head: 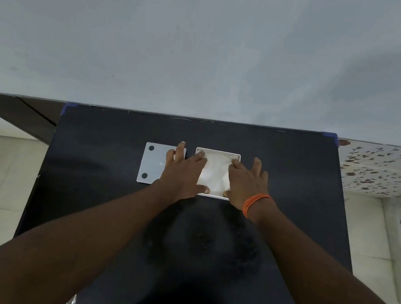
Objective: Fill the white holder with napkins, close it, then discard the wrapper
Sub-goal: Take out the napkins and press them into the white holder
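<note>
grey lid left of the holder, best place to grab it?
Probably the lid's free left edge, coming from the left. It lies flat on the black table, so only its thin rim offers purchase. The left hand covers its right side, and the holder sits close beside it there.

Left hand (183,168) and right hand (247,179) press napkins (214,171) into the white holder (218,152).

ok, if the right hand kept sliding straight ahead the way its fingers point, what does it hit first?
Probably the far wall of the white holder. The right hand lies over the napkins, fingers aimed at that rim. Past it only bare black table shows. Depth is unclear, so the fingers might pass over the rim.
</note>
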